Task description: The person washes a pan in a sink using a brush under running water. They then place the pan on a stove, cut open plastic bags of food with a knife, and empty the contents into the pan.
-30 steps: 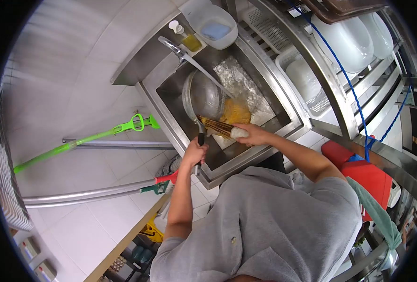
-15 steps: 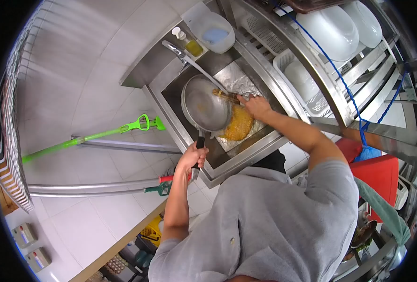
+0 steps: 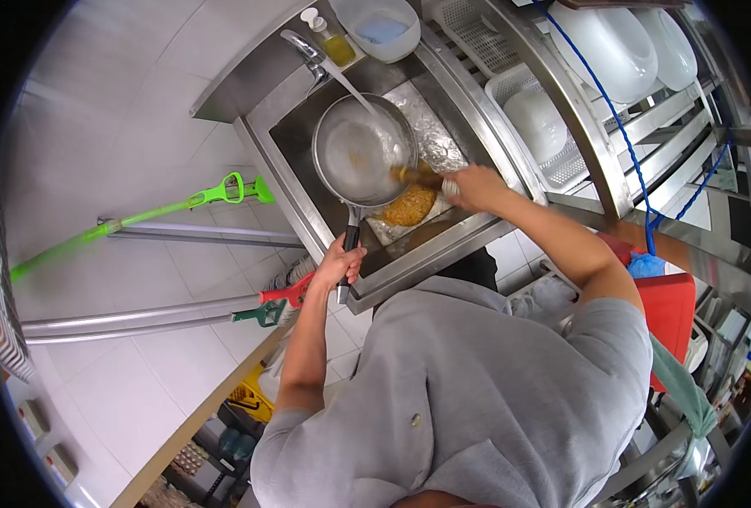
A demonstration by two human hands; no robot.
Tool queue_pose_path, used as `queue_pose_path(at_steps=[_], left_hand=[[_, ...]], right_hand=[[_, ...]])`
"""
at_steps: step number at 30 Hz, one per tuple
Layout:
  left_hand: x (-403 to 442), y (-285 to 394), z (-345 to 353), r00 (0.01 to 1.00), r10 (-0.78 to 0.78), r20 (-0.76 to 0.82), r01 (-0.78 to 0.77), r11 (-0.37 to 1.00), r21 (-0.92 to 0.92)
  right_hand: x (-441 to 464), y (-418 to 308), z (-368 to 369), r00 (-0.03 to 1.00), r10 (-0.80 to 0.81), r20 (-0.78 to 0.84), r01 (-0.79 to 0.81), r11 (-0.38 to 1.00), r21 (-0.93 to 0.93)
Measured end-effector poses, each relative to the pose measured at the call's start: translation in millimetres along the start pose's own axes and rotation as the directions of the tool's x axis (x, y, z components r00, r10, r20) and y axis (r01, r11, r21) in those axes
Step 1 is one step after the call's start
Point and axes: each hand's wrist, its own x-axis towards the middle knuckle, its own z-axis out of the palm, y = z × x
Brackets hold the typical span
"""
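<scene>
In the head view, the pan [image 3: 360, 157] had shifted beneath the faucet [image 3: 308, 49], so that the stream of water, which half a second earlier ended by the pan's right edge, now landed inside it near twelve o'clock. The brush [image 3: 426, 178] had drawn back from over the pan's inside to the rim at about four o'clock.

The pan stood in the steel sink [image 3: 284, 193], open side up, its handle [image 3: 353, 237] pointing to six o'clock. The left hand [image 3: 340, 264] was closed round that black handle, as before. The right hand [image 3: 475, 188], between three and four o'clock from the pan, was gripping the pale end of the brush; the bristles were blurred, and whether they touched the rim could not be told.

A yellow mass [image 3: 408, 207] lay just beside the pan near five o'clock, on a silvery sheet [image 3: 426, 127] that reached up to two o'clock. The faucet stood at eleven o'clock from the pan, with a pump bottle [image 3: 338, 49] and a translucent tub [image 3: 399, 46] near it. Well apart, between eight and nine o'clock, leaned a green-handled tool [image 3: 220, 193].
</scene>
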Motion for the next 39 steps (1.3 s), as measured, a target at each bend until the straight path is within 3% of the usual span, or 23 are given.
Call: queue_pose_path(at_steps=[1, 2, 4, 7, 8, 10, 13, 15, 16, 18, 21, 23, 24, 26, 27, 28, 29, 30, 31, 34, 36, 38, 39], left_hand=[[6, -2, 0, 1.000, 0.000, 0.007, 0.000, 1.000, 0.020], [11, -8, -2, 1.000, 0.001, 0.012, -0.001, 1.000, 0.012], [24, -20, -7, 0.996, 0.084, 0.008, -0.084, 0.977, 0.195], [20, -22, -17, 0.991, 0.128, -0.049, -0.105, 0.938, 0.330], [15, -20, -19, 0.989, 0.138, -0.055, -0.109, 0.926, 0.361], [9, -17, -22, 0.986, 0.162, -0.030, -0.141, 0.926, 0.349], [15, -20, -16, 0.995, 0.018, 0.095, -0.031, 0.990, 0.134], [25, -19, -3, 0.995, 0.013, 0.101, -0.028, 0.989, 0.147], [29, -18, 3, 0.994, -0.003, 0.107, -0.014, 0.987, 0.158], [31, -16, 10, 0.995, 0.010, 0.095, -0.020, 0.994, 0.111], [22, -21, 4, 0.996, 0.065, 0.065, -0.071, 0.992, 0.104], [16, -30, 2, 0.996, 0.060, 0.062, -0.065, 0.994, 0.090], [15, -38, 2, 0.997, 0.046, 0.060, -0.051, 0.996, 0.080], [18, -47, 14, 0.994, 0.061, 0.090, -0.070, 0.992, 0.107], [22, -45, 19, 0.990, 0.052, 0.128, -0.061, 0.996, 0.065], [28, -42, 22, 0.985, 0.044, 0.166, -0.050, 0.998, 0.028], [31, -38, 22, 0.985, 0.052, 0.165, -0.053, 0.999, 0.003], [34, -37, 20, 0.985, 0.054, 0.166, -0.052, 0.998, -0.018], [41, -46, 11, 0.980, 0.071, 0.184, -0.069, 0.997, -0.014], [43, -52, -4, 0.963, 0.074, 0.259, -0.032, 0.986, -0.162], [38, -55, -3, 0.958, 0.080, 0.274, -0.003, 0.962, -0.272], [57, -62, -12, 0.901, 0.166, 0.402, -0.016, 0.936, -0.352], [63, -61, -12, 0.858, 0.212, 0.467, 0.026, 0.891, -0.453]], right_hand=[[0, -2, 6, 0.996, -0.047, 0.070, 0.038, 0.992, 0.124], [-1, -15, 10, 0.986, -0.156, -0.054, 0.165, 0.930, 0.328], [-20, -43, -16, 0.957, -0.032, 0.287, -0.210, 0.605, 0.768], [-22, -23, -16, 0.965, -0.076, 0.251, -0.152, 0.616, 0.773], [-22, -11, -16, 0.958, 0.012, 0.285, -0.201, 0.736, 0.647], [8, 46, 29, 0.996, 0.026, -0.091, -0.003, 0.970, 0.244], [24, 9, -24, 0.946, 0.264, -0.188, -0.228, 0.955, 0.191], [41, -24, -10, 0.912, 0.231, -0.339, -0.121, 0.941, 0.316], [46, -42, 2, 0.916, 0.199, -0.347, -0.037, 0.906, 0.422], [28, -72, 1, 0.985, 0.068, -0.159, -0.002, 0.923, 0.385], [4, -42, -1, 0.987, -0.160, -0.017, 0.159, 0.953, 0.257], [-8, -25, -57, 0.969, 0.056, 0.239, -0.126, 0.949, 0.290], [-1, -15, -63, 0.938, 0.238, 0.253, -0.315, 0.891, 0.328], [50, 9, -12, 0.929, 0.302, -0.215, -0.257, 0.942, 0.216], [68, 0, -13, 0.954, 0.239, -0.183, -0.211, 0.965, 0.157], [76, -16, 2, 0.904, 0.192, -0.382, -0.113, 0.969, 0.219], [63, -48, -20, 0.966, 0.202, -0.162, -0.107, 0.881, 0.460], [70, -60, -1, 0.957, 0.056, -0.283, 0.015, 0.970, 0.243], [60, -72, 1, 0.978, -0.021, -0.208, 0.085, 0.948, 0.305], [-24, -95, -80, 0.978, -0.046, 0.202, -0.005, 0.969, 0.246], [-66, -85, -120, 0.968, 0.078, 0.240, -0.133, 0.965, 0.225], [-92, -53, -119, 0.974, -0.111, -0.198, 0.102, 0.993, -0.056], [-109, -45, -126, 0.964, -0.080, -0.255, 0.058, 0.994, -0.092]])
